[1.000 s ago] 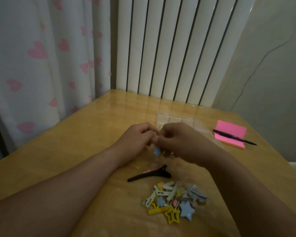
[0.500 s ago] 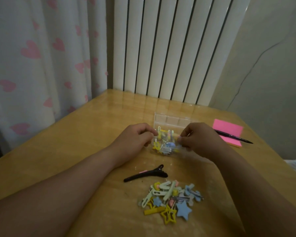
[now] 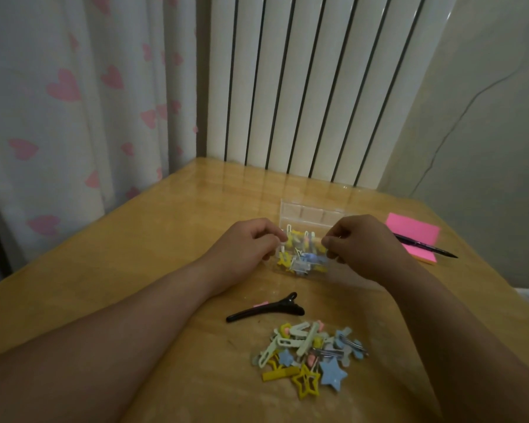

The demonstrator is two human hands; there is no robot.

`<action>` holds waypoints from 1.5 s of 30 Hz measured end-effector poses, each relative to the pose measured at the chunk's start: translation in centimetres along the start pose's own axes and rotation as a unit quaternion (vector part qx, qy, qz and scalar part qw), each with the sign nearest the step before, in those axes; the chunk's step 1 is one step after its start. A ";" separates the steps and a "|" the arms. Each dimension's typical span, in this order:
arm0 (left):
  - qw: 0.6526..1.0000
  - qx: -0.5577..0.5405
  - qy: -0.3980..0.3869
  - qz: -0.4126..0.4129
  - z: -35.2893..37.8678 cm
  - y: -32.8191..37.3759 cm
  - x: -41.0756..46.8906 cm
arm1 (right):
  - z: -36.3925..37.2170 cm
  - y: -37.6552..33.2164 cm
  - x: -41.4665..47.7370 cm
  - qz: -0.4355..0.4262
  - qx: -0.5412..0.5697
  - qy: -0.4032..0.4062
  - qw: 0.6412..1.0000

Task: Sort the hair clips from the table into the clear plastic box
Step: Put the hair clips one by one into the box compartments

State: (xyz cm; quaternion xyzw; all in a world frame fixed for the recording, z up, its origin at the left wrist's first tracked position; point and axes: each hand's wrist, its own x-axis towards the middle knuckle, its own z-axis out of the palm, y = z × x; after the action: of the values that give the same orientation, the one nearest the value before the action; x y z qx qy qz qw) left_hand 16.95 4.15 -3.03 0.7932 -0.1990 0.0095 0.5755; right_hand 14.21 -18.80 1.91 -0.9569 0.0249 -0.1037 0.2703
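Note:
A clear plastic box point(image 3: 303, 271) with several yellow, white and blue hair clips inside sits mid-table, its lid point(image 3: 310, 213) standing open behind it. My left hand point(image 3: 248, 248) pinches the box's left end and my right hand point(image 3: 365, 247) pinches its right end, fingers curled. A pile of small pastel hair clips point(image 3: 310, 354), with star shapes in yellow and blue, lies nearer to me. A long black clip point(image 3: 266, 311) lies between the pile and the box.
A pink sticky-note pad point(image 3: 416, 236) with a dark pen point(image 3: 425, 247) across it lies at the right of the wooden table point(image 3: 153, 239). A white radiator and a heart-patterned curtain stand behind the table's far edge.
My hands have moved apart from the middle to the two ends of the box, uncovering the clips inside it. The pile and black clip have not moved.

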 end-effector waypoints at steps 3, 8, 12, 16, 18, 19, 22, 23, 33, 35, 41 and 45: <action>1.000 -0.005 0.001 -0.004 0.0 0.1 -0.1 | -0.4 -0.6 -0.3 -0.028 -0.005 -0.013 0.999; 1.000 0.008 0.004 -0.003 0.0 0.5 -0.3 | -1.8 -2.7 -1.5 -0.107 -0.020 -0.089 0.990; 1.000 0.010 0.001 0.003 -0.1 0.6 -0.4 | -2.8 -4.4 -2.6 -0.167 -0.031 -0.202 0.965; 1.000 0.013 0.003 0.003 0.0 0.5 -0.3 | -2.8 -5.7 -3.5 -0.193 -0.083 -0.322 0.923; 1.000 0.016 0.004 0.004 0.0 0.5 -0.2 | -2.4 -6.2 -3.9 -0.194 -0.113 -0.369 0.902; 1.000 0.014 0.005 0.004 0.0 0.4 -0.2 | -2.2 -6.5 -4.1 -0.197 -0.127 -0.387 0.892; 1.000 0.014 0.009 0.008 0.1 0.5 -0.3 | -1.1 -7.1 -4.7 -0.212 -0.175 -0.413 0.868; 1.000 0.014 0.008 0.008 0.1 0.5 -0.3 | -0.8 -7.3 -4.8 -0.218 -0.188 -0.412 0.864; 1.000 0.000 0.000 0.006 -0.1 0.1 -0.1 | -1.1 -6.5 -4.3 -0.224 -0.099 -0.384 0.890; 1.000 -0.005 -0.008 0.005 -0.2 0.2 -0.1 | -1.8 -6.0 -3.8 -0.210 -0.024 -0.339 0.917; 1.000 0.004 0.001 -0.005 0.0 0.3 -0.2 | -3.7 -1.5 -1.1 -0.081 0.083 -0.079 0.990; 1.000 0.003 0.003 -0.009 0.0 0.2 -0.2 | -4.6 0.9 -0.1 -0.009 0.022 -0.089 0.996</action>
State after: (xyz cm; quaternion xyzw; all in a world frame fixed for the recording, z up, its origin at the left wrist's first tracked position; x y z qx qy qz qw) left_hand 16.71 4.13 -2.88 0.7969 -0.1900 0.0069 0.5734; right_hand 13.14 -21.91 5.23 -0.9563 -0.0103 -0.0214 0.2913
